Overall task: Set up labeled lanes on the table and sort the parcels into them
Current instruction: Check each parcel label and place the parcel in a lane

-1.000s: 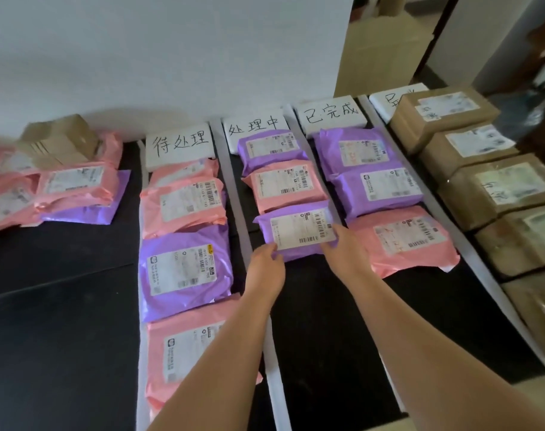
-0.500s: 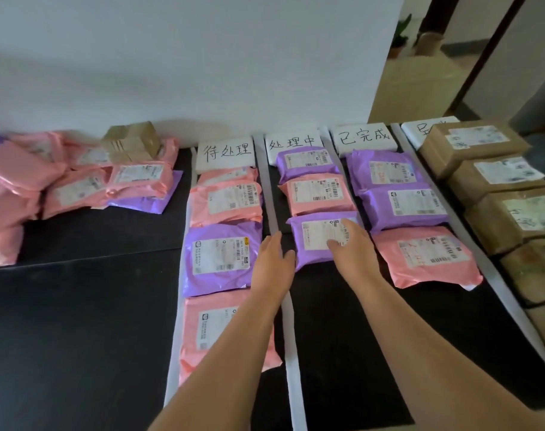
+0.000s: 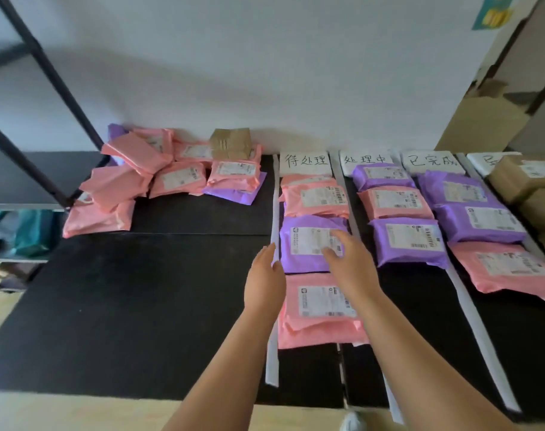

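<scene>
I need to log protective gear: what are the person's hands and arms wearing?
Nothing visible: the left hand and right hand are ungloved, with no rings, watch or wristband to be seen, and both forearms are bare of sleeves down to the frame's edge.

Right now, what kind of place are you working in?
Probably a parcel-sorting or mailroom bench: handwritten lane labels, white tape strips dividing the black table, and a loose heap of pink mailers.

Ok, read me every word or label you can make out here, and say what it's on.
"待处理": first lane card.
"处理中": second lane card.
"已完成": third lane card.
Fourth lane card: half hidden by a brown box, unreadable.
Shipping labels: all too small or blurred.
</scene>
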`<state>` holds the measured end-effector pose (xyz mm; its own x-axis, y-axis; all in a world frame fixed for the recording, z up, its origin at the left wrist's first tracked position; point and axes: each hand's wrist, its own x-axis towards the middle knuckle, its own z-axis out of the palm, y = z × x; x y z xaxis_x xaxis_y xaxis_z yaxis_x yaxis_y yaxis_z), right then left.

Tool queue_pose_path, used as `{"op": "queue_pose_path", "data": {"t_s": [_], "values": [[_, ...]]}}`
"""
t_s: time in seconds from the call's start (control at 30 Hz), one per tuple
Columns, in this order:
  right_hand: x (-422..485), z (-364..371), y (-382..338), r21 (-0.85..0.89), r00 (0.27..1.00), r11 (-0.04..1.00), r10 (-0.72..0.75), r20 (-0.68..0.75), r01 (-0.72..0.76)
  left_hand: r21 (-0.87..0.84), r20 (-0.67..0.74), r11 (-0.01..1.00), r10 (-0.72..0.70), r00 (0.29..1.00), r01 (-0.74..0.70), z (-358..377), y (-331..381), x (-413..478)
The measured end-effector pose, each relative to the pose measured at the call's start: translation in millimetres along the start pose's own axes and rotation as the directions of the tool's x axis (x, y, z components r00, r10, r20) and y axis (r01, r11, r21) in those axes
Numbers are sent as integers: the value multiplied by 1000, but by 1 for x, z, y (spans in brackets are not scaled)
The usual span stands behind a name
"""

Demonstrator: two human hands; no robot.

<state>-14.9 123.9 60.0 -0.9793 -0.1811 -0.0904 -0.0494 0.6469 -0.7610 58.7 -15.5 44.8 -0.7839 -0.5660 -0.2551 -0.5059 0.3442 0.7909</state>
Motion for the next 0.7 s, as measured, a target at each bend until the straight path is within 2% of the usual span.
{"op": "queue_pose_path", "data": {"t_s": [0.1, 0.37, 0.7], "values": [[-36, 51, -39, 4, 1000, 1000, -12, 1, 12, 3, -59, 999, -53, 997, 53, -57, -30, -6], [-100, 148, -117, 5, 995, 998, -56, 77, 56, -19, -121, 999, -41, 992, 39, -183, -105, -21], [-75, 197, -175, -57, 967, 986, -140, 215, 155, -44, -196, 993, -115, 974, 108, -243, -144, 25]]}}
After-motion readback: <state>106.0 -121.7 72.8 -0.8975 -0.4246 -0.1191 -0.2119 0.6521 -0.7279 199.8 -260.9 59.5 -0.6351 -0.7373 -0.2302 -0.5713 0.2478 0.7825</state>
